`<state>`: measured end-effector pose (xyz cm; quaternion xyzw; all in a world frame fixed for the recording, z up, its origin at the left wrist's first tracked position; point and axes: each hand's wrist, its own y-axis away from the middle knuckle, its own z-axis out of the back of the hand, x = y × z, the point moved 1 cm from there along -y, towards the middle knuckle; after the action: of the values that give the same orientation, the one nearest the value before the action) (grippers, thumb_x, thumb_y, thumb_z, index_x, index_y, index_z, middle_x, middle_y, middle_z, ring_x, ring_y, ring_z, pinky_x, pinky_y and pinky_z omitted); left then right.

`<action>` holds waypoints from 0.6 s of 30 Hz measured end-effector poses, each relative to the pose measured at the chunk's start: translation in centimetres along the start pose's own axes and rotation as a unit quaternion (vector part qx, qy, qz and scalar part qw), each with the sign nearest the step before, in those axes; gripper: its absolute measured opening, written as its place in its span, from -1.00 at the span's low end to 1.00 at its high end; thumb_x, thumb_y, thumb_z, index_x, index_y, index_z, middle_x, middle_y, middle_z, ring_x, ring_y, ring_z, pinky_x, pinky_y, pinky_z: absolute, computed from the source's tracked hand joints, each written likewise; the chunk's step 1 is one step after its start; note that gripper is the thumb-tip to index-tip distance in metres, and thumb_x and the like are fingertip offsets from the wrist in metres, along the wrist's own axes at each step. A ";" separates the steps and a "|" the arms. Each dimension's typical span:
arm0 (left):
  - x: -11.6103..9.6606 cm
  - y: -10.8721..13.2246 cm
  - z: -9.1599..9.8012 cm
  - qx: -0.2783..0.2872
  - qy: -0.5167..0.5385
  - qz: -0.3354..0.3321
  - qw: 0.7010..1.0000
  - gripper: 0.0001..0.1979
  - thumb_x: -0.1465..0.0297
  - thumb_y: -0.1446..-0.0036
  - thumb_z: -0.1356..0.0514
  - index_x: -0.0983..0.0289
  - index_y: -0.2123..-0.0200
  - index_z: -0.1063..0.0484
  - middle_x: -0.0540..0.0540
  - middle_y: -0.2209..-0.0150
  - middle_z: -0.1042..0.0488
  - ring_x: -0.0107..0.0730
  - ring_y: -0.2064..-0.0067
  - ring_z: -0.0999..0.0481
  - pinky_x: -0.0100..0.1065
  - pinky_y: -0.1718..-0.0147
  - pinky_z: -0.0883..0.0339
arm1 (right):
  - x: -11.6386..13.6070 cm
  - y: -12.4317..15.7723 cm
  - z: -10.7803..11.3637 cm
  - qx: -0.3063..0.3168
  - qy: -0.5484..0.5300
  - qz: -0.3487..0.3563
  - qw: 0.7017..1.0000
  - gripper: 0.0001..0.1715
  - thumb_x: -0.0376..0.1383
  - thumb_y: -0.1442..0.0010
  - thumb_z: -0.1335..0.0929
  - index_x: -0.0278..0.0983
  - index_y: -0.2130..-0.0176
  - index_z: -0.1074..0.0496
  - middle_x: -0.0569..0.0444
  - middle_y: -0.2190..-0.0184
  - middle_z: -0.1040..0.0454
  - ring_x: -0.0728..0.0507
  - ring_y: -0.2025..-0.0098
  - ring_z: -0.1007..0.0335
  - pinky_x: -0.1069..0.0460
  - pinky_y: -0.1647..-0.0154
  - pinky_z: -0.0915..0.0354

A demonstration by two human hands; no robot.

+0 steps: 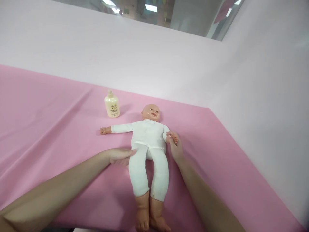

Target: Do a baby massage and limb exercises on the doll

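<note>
Doll (148, 133) face-up, left hand (120, 156) partly hidden

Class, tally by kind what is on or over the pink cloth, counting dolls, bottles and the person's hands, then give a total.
Doll: 1, dressed in white
Bottle: 1, cream, upright
Hands: 2, the left hand at the doll's hip and the right hand at one of the doll's hands
Total: 4

Room opens toward the far right corner of the desk (205, 138); the bottle (112, 107) obstructs near the far edge, the outstretched arm (122, 128) of the doll (147, 133) just nearer.
</note>
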<state>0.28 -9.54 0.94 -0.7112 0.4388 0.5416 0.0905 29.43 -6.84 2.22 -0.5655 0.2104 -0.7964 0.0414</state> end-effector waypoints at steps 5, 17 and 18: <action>-1.6 0.0 0.5 -0.010 0.003 0.031 0.999 -0.48 -0.05 0.06 -0.45 0.21 0.17 -0.61 0.18 0.19 -0.68 0.00 -0.06 -0.62 -0.11 -0.05 -0.48 | -0.4 -0.4 0.7 -0.052 -0.017 -0.030 0.998 -0.64 0.01 -0.19 -0.34 -0.20 0.19 -0.43 -0.01 0.19 -0.53 -0.21 0.12 -0.49 -0.16 -0.01 -0.44; -4.2 -0.9 5.2 -0.303 0.036 -0.055 0.951 -0.82 0.29 -0.21 -0.30 0.30 0.35 -0.53 0.23 0.40 -0.62 -0.13 0.37 -0.66 -0.18 0.22 -0.59 | -3.4 -2.5 3.5 -0.205 -0.164 -0.130 0.956 -0.16 0.05 -0.07 -0.46 -0.08 -0.18 -0.09 -0.15 -0.31 -0.16 -0.28 -0.20 -0.40 -0.16 0.13 -0.61; -4.3 -1.0 5.4 -0.328 0.055 -0.066 0.941 -0.87 0.36 -0.22 -0.26 0.31 0.30 -0.53 0.24 0.38 -0.62 -0.13 0.34 -0.67 -0.16 0.16 -0.59 | -3.8 -2.7 3.7 -0.210 -0.171 -0.141 0.952 -0.11 0.03 -0.06 -0.46 -0.07 -0.22 -0.04 -0.17 -0.33 -0.13 -0.28 -0.22 -0.40 -0.17 0.11 -0.61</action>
<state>-2.82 -3.44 2.10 -0.7577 0.1937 0.6081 -0.1364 34.64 -4.28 0.90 -0.7130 0.2807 -0.6235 -0.1553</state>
